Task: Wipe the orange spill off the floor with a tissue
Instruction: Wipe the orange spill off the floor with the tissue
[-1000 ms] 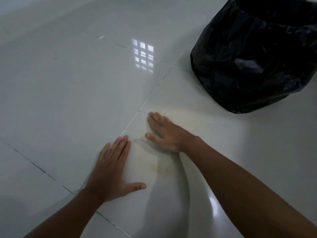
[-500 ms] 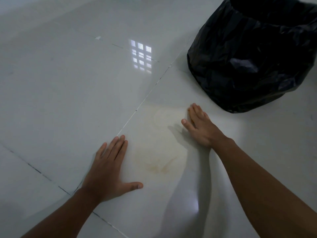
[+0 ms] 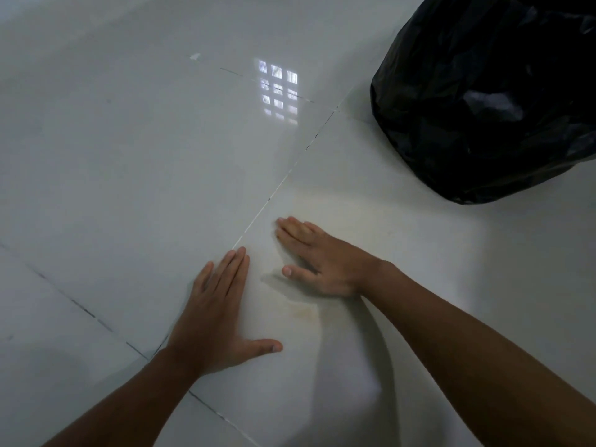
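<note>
A faint orange spill [image 3: 303, 312] stains the glossy white floor tile [image 3: 403, 253], with a pale yellowish smear spreading up and right of it. My right hand [image 3: 317, 262] lies flat on the smear just above the stain, fingers pointing up-left. A thin pale tissue [image 3: 274, 280] seems to be pressed under it; only a greyish edge shows beside the thumb. My left hand [image 3: 219, 314] rests flat on the floor left of the stain, thumb spread towards it, holding nothing.
A black bin bag [image 3: 490, 101] stands at the upper right, close beyond the smeared tile. Dark grout lines [image 3: 290, 175] cross the floor. A window reflection [image 3: 278, 90] shines farther back, and a small white scrap [image 3: 194, 56] lies beyond it.
My right hand swept right across the smear towards the bag, then came back left to just above the stain. My left hand has stayed planted.
</note>
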`<act>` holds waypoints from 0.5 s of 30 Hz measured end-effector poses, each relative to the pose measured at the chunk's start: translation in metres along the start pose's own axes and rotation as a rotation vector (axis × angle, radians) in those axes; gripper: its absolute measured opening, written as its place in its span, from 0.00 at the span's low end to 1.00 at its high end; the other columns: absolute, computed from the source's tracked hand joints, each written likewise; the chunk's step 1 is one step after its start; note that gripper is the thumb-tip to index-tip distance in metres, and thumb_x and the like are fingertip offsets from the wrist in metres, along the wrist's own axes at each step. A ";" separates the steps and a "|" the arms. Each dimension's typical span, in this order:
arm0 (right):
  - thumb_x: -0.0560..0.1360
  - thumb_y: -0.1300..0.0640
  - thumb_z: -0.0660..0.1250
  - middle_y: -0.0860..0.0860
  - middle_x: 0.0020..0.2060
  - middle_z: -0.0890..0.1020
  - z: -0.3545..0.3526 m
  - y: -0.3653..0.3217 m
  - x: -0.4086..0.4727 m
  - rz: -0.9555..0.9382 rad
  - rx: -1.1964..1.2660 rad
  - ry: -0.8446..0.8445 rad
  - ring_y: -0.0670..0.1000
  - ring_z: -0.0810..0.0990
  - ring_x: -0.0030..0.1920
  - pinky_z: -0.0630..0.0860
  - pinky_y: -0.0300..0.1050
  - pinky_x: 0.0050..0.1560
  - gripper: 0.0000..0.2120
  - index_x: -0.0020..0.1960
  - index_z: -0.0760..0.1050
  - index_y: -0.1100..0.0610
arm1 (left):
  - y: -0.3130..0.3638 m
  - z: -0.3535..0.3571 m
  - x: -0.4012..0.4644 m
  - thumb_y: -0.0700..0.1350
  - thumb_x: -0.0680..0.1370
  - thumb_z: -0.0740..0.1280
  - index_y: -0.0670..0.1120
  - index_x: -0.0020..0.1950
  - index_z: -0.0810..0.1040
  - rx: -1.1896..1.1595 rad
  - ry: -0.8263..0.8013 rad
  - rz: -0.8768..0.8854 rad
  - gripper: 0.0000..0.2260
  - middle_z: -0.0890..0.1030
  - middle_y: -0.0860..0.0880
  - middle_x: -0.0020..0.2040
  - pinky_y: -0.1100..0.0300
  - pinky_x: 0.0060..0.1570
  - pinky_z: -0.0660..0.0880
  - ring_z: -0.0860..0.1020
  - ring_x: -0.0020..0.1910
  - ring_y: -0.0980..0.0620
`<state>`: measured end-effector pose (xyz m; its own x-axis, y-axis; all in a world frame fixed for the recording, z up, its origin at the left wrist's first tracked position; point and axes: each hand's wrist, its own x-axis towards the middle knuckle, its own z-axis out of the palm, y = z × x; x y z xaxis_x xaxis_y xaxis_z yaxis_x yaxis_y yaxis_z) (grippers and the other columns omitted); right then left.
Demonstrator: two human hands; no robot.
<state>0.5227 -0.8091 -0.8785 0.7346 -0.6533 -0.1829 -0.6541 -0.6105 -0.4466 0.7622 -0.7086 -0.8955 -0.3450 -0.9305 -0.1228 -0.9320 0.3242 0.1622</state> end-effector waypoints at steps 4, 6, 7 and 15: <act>0.84 0.43 0.50 0.52 0.80 0.42 0.006 -0.018 -0.013 -0.065 -0.039 -0.085 0.47 0.38 0.79 0.36 0.41 0.77 0.33 0.81 0.42 0.57 | 0.000 -0.001 -0.002 0.84 0.62 0.55 0.37 0.80 0.52 -0.014 -0.011 -0.008 0.64 0.51 0.42 0.82 0.42 0.78 0.52 0.49 0.82 0.47; 0.84 0.45 0.50 0.52 0.80 0.42 0.010 -0.026 -0.014 -0.090 -0.053 -0.102 0.48 0.39 0.79 0.36 0.42 0.77 0.32 0.81 0.42 0.57 | 0.000 -0.001 -0.003 0.85 0.62 0.54 0.36 0.80 0.51 -0.010 -0.023 -0.007 0.64 0.50 0.42 0.82 0.42 0.78 0.51 0.47 0.82 0.47; 0.84 0.45 0.50 0.53 0.80 0.43 0.012 -0.031 -0.014 -0.108 -0.063 -0.110 0.48 0.39 0.79 0.36 0.42 0.78 0.32 0.81 0.42 0.57 | 0.000 -0.001 -0.003 0.85 0.62 0.53 0.37 0.80 0.50 -0.006 -0.027 -0.007 0.64 0.50 0.42 0.82 0.42 0.79 0.51 0.46 0.82 0.48; 0.83 0.43 0.50 0.53 0.81 0.48 0.042 -0.043 -0.063 -0.214 -0.167 -0.089 0.51 0.44 0.80 0.44 0.48 0.79 0.31 0.81 0.46 0.57 | -0.002 0.001 -0.003 0.86 0.61 0.49 0.39 0.81 0.44 -0.022 -0.045 -0.005 0.65 0.42 0.45 0.82 0.45 0.80 0.43 0.38 0.81 0.51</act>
<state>0.5119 -0.7229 -0.8847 0.8672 -0.4646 -0.1792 -0.4978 -0.8005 -0.3337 0.7648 -0.7063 -0.8963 -0.3453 -0.9234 -0.1676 -0.9313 0.3151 0.1830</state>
